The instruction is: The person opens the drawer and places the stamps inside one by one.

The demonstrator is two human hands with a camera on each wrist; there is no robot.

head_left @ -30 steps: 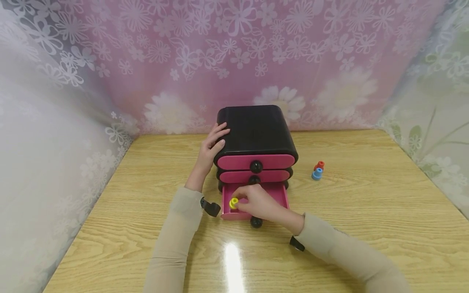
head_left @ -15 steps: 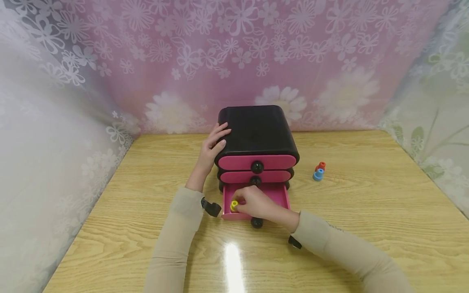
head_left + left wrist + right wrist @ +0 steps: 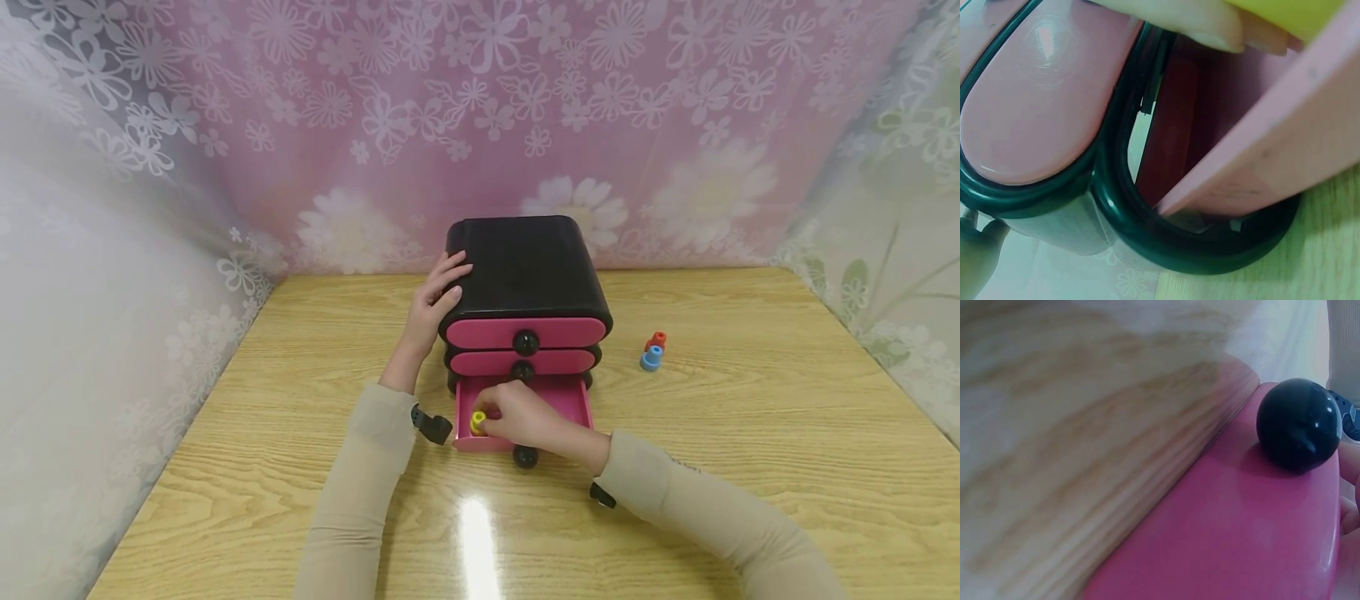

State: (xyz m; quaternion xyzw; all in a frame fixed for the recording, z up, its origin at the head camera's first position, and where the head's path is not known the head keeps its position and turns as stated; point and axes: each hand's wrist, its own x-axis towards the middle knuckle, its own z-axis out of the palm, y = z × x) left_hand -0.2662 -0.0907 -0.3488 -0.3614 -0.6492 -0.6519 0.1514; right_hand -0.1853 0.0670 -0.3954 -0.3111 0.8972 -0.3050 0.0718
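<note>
My left hand (image 3: 433, 292) rests on the left side and top edge of a black mini drawer cabinet (image 3: 525, 262), fingers extended. Below two closed pink drawers, the bottom drawer (image 3: 576, 402) is pulled out. In its front left corner my right hand (image 3: 521, 414) pinches a small yellow stepped peg (image 3: 477, 424) between thumb and fingers, low inside the drawer. The left wrist view shows fingertips (image 3: 1210, 31) beside the yellow peg (image 3: 1297, 12) above the drawer wall. A round black knob (image 3: 1297, 425) on the pink drawer front (image 3: 1229, 519) fills much of the right wrist view.
A blue stepped peg (image 3: 652, 358) stands on the wooden table (image 3: 750, 417) right of the cabinet, with a red one (image 3: 657, 340) close behind it. Flower-patterned cloth (image 3: 450, 108) hangs behind the table and along both sides.
My right hand has lowered the yellow peg slightly, turning it from tilted to more upright in the drawer's corner. The left hand stays in place on the cabinet.
</note>
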